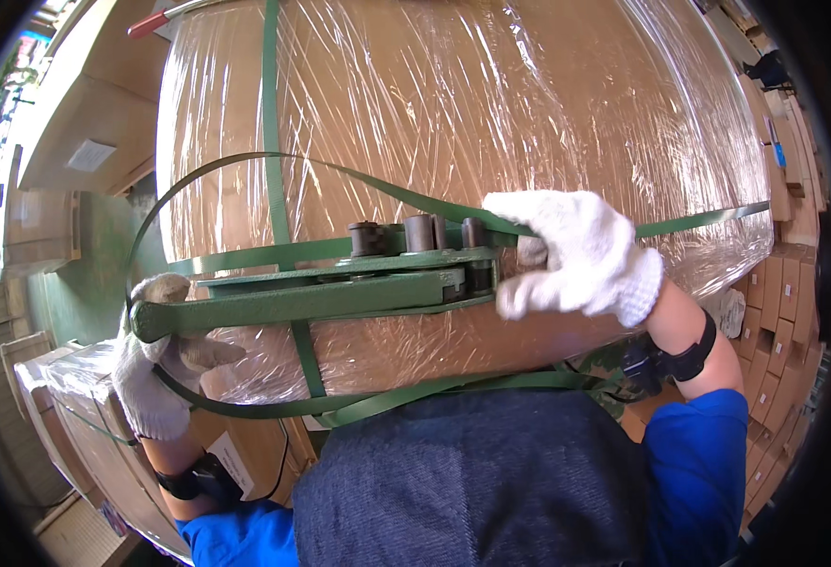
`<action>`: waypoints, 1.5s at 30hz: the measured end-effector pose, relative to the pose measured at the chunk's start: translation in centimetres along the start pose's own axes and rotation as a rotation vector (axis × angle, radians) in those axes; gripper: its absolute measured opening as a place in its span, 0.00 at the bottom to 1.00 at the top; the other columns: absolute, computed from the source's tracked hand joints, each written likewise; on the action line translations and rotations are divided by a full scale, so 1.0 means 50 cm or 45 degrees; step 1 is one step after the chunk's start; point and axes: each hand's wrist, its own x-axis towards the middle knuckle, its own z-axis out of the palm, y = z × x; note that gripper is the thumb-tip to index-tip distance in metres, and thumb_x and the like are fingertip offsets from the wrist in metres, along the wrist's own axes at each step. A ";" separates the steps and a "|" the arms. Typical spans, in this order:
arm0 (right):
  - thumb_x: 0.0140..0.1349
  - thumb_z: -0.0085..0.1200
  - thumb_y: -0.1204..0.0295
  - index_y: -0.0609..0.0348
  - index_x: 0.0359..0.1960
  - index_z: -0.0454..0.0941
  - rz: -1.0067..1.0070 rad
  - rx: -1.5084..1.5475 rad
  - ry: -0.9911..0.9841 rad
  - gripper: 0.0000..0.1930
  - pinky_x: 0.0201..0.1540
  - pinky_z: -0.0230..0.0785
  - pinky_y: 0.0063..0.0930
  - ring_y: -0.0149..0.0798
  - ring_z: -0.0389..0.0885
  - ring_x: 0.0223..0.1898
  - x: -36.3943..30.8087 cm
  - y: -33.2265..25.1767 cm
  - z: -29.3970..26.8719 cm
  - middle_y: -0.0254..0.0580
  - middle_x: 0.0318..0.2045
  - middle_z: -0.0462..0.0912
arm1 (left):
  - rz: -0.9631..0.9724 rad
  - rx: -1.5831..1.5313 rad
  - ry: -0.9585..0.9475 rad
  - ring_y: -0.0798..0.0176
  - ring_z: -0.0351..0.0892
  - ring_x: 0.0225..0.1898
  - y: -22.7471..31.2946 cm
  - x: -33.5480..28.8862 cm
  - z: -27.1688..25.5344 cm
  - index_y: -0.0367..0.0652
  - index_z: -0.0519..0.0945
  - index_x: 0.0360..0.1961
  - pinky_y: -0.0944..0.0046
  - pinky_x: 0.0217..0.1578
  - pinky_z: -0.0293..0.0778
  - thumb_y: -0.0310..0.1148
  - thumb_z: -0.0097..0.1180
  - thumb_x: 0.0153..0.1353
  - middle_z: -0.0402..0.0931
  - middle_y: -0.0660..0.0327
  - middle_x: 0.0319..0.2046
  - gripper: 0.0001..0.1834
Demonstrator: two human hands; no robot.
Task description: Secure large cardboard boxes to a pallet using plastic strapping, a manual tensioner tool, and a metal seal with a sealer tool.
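Note:
A green hand strapping tensioner (340, 304) lies crosswise over a large carton (491, 104) wrapped in clear film. My left hand (148, 378), in a white knit glove, is closed round the left end of its handle, thumb below it. At the tool's right end, my gloved right hand (586, 248) grips the green strap (415, 200), its thumb and fingertips close beside the metal posts (422, 231). From there the strap arches left in a wide loop, passes my left hand and comes back below the tool. The strap's exact path through the tool is hidden.
A second green strap (272, 104) runs lengthwise over the carton. A red-handled rod (148, 25) lies at its far left edge. Stacked brown boxes (773, 321) stand on the right; wrapped cartons (85, 142) stand on the left. A dark blue apron (472, 482) fills the near middle.

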 end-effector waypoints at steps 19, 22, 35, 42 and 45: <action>0.45 0.71 0.39 0.62 0.58 0.76 -0.177 -0.388 0.064 0.46 0.52 0.78 0.45 0.58 0.85 0.48 0.014 -0.013 0.023 0.56 0.49 0.84 | 0.278 -0.295 -0.581 0.47 0.81 0.56 -0.026 -0.010 0.035 0.41 0.61 0.73 0.27 0.57 0.78 0.40 0.61 0.68 0.74 0.46 0.59 0.37; 0.47 0.71 0.40 0.59 0.54 0.78 -0.190 -0.389 -0.039 0.41 0.47 0.78 0.47 0.59 0.85 0.45 0.027 -0.036 0.022 0.55 0.43 0.84 | 0.583 0.035 -0.971 0.37 0.66 0.70 -0.012 0.023 0.082 0.42 0.54 0.77 0.36 0.63 0.77 0.42 0.56 0.72 0.57 0.38 0.73 0.39; 0.44 0.75 0.46 0.56 0.43 0.79 -0.075 -0.304 -0.093 0.32 0.42 0.77 0.45 0.56 0.85 0.39 0.032 -0.078 0.012 0.50 0.36 0.85 | 0.580 0.746 0.155 0.51 0.84 0.49 0.061 0.010 0.069 0.37 0.62 0.72 0.56 0.50 0.84 0.38 0.69 0.60 0.70 0.39 0.64 0.43; 0.42 0.74 0.44 0.56 0.38 0.78 -0.225 -0.564 0.136 0.32 0.40 0.75 0.49 0.56 0.82 0.36 0.020 -0.050 0.013 0.49 0.30 0.80 | 0.691 2.194 -0.137 0.51 0.83 0.53 0.079 0.047 0.222 0.43 0.76 0.62 0.52 0.55 0.79 0.48 0.76 0.49 0.79 0.48 0.54 0.40; 0.41 0.74 0.44 0.56 0.39 0.78 -0.319 -0.564 0.252 0.32 0.42 0.75 0.49 0.56 0.82 0.37 0.016 -0.047 0.022 0.48 0.30 0.80 | 0.653 2.468 -0.404 0.51 0.83 0.52 0.056 0.093 0.310 0.41 0.80 0.53 0.52 0.53 0.79 0.53 0.74 0.48 0.82 0.51 0.48 0.36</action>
